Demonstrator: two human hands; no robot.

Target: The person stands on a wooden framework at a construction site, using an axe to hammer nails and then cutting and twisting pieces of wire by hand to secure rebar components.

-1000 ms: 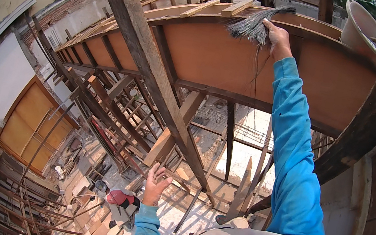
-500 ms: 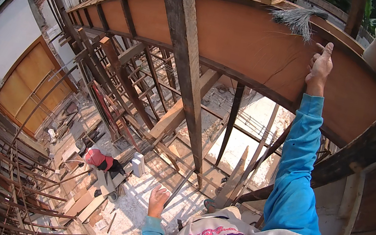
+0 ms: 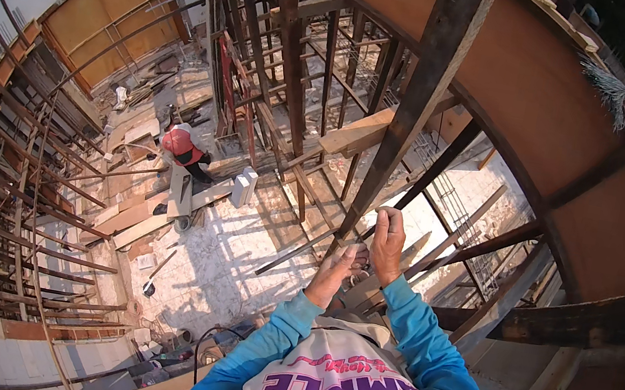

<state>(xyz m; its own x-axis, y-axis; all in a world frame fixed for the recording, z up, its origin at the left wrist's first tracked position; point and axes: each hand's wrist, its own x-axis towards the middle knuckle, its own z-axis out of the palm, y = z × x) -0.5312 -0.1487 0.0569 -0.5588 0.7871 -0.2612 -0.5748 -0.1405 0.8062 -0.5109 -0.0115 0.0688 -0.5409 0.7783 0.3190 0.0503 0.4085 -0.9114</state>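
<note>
the left hand (image 3: pixel 335 275) is loosely open, and the right hand (image 3: pixel 387 247) just beside it is curled with its thumb up (whether it pinches anything, i cannot tell). both appear near the lower part of a dark wooden post (image 3: pixel 421 102), while a grey wire bundle (image 3: pixel 614 90) lies over the brown formwork panel's (image 3: pixel 515 72) top edge, well apart.

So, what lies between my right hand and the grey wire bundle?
The head view shows open space, then the broad brown panel, between your right hand and the bundle.
</note>
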